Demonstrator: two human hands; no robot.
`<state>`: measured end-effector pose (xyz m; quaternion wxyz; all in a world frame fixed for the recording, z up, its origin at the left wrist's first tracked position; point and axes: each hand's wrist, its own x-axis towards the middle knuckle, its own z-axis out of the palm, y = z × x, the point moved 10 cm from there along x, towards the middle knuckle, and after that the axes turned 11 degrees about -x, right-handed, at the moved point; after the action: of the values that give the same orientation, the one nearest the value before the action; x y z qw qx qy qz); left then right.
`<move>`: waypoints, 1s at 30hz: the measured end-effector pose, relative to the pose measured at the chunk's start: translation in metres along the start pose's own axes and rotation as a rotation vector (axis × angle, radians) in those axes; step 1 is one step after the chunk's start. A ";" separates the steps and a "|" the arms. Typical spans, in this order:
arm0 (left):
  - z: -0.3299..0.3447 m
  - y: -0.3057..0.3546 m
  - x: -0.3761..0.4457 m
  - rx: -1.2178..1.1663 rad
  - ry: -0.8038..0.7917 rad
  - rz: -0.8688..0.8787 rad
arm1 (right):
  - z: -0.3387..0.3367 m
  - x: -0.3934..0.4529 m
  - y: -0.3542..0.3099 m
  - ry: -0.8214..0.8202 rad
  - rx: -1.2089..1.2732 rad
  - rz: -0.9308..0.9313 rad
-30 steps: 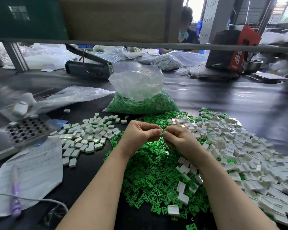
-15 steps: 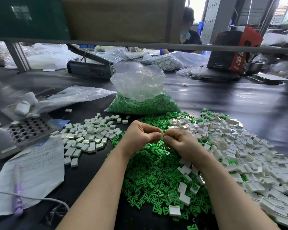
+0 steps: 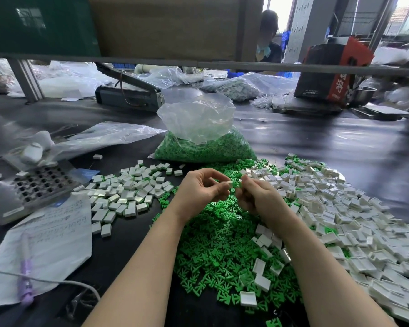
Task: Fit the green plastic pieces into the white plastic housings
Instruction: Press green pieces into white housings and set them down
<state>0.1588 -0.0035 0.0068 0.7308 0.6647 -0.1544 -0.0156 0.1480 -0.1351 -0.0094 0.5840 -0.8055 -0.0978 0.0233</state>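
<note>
A: Table (image 3: pixel 316 142), black, spans the frame. Largest heaps noted first?

B: White housings (image 3: pixel 340 215) are heaped across the right half; loose green pieces (image 3: pixel 217 244) are spread at centre, under both forearms. A smaller batch of housings with green showing at their edges (image 3: pixel 125 192) lies left of centre.

A: Containers?

B: A clear plastic bag (image 3: pixel 198 128), open-topped, is stood at upper centre and is partly filled with green pieces. A red and black carton (image 3: pixel 333 67) at upper right carries white characters, not readable. Handwriting is seen on the paper sheet (image 3: pixel 57 232) at lower left, illegible; a purple pen (image 3: pixel 25 277) lies on it.

A: Hands?

B: Held just above the green heap at centre, fingertips nearly meeting. A small white housing (image 3: pixel 229 182) is pinched in the left hand (image 3: pixel 198 190); a green piece (image 3: pixel 236 184) is pinched in the right hand (image 3: pixel 257 197), set against the housing. Whether it is seated cannot be told.
</note>
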 end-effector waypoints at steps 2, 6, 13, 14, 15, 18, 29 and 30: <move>0.001 0.000 0.001 0.007 -0.004 0.010 | 0.000 0.000 0.003 0.011 0.019 0.026; 0.000 0.002 0.001 0.013 0.009 0.039 | 0.002 0.000 0.004 -0.027 0.043 0.034; -0.009 -0.002 0.001 -0.155 0.074 -0.019 | -0.010 0.002 -0.014 0.098 -0.094 -0.150; -0.009 -0.002 0.001 -0.162 0.075 -0.022 | -0.009 0.002 -0.015 0.100 -0.131 -0.169; -0.009 -0.002 0.001 -0.165 0.075 -0.024 | -0.009 0.002 -0.017 0.102 -0.170 -0.184; -0.008 -0.001 0.000 -0.161 0.074 -0.026 | -0.007 0.002 -0.019 0.103 -0.267 -0.212; -0.011 0.004 -0.002 -0.115 0.091 -0.008 | 0.001 0.000 -0.019 0.069 -0.305 -0.198; -0.011 0.005 -0.003 -0.111 0.091 -0.004 | 0.001 0.000 -0.019 0.070 -0.297 -0.195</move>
<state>0.1579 0.0082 0.0106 0.7727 0.6235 -0.1185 0.0045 0.1454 -0.1288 0.0081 0.4613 -0.8698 -0.1574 -0.0762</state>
